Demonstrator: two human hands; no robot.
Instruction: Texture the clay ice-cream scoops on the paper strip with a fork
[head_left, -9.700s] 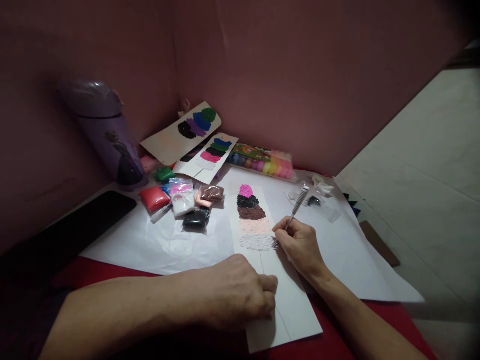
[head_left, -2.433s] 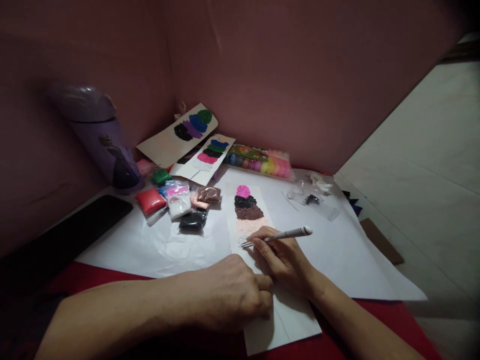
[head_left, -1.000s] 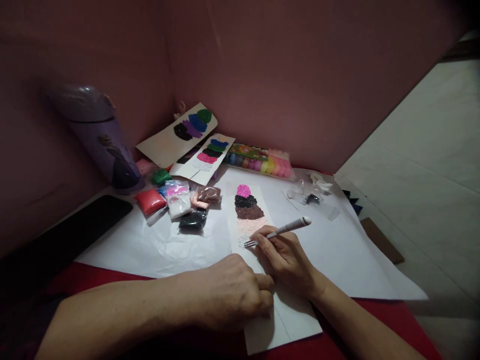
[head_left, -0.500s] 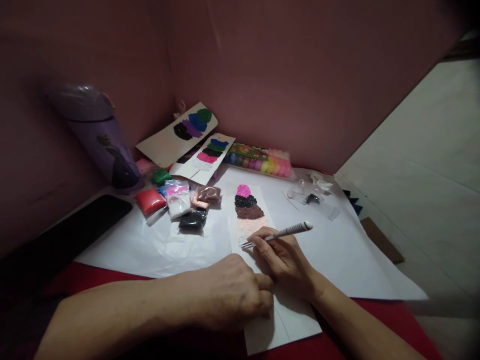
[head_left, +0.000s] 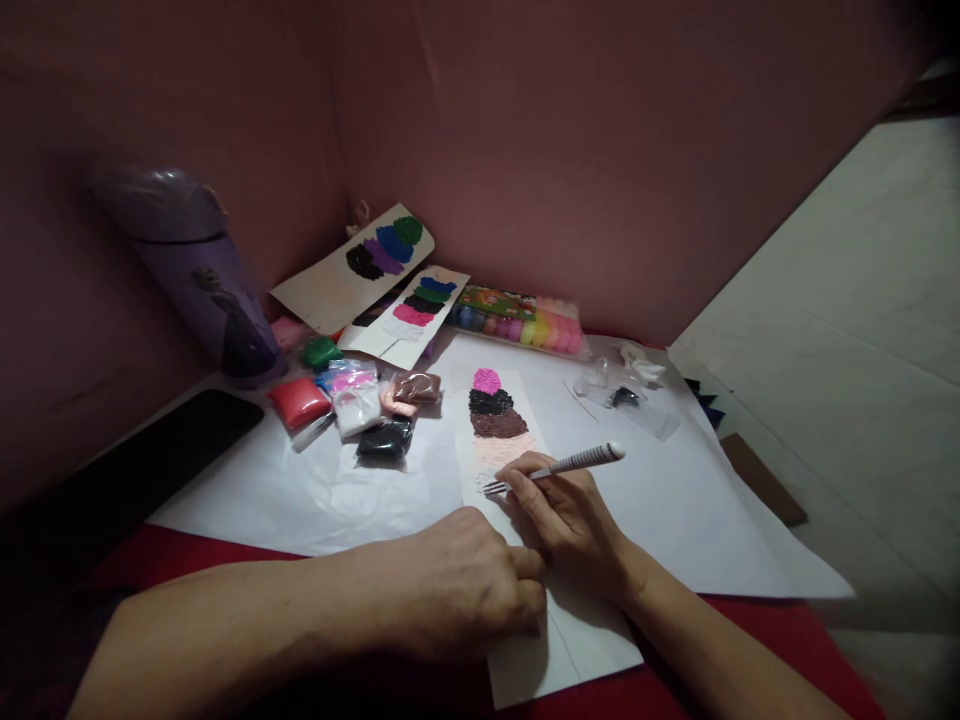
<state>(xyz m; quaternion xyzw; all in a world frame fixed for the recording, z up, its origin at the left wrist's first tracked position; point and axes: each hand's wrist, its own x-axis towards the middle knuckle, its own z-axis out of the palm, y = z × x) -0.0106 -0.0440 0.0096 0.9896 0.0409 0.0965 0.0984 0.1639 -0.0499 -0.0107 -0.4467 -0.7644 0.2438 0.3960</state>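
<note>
My right hand point(head_left: 562, 510) grips a fork point(head_left: 577, 461) with a striped handle and a pale rounded end. Its tines touch the white clay patch point(head_left: 489, 482) on a long white card point(head_left: 581, 640). Above that patch the card carries bands of pink, black, brown and pale peach clay point(head_left: 502, 424), with a ridged surface. My left hand point(head_left: 480, 590) rests over the card's lower part, just left of my right hand. Its fingers are curled under, and whatever they may hold is hidden.
Small clay packets point(head_left: 386, 438) lie left of the card. Behind stand two decorated cards point(head_left: 412, 322) and a packet of coloured clay point(head_left: 525, 322). A purple tumbler point(head_left: 217, 270) and a dark phone-like slab point(head_left: 187, 430) are at left. Clear wrappers point(head_left: 626, 400) lie right, on white paper.
The fork has shifted very slightly on the white clay, its tines showing a little more plainly. My left hand stays in place.
</note>
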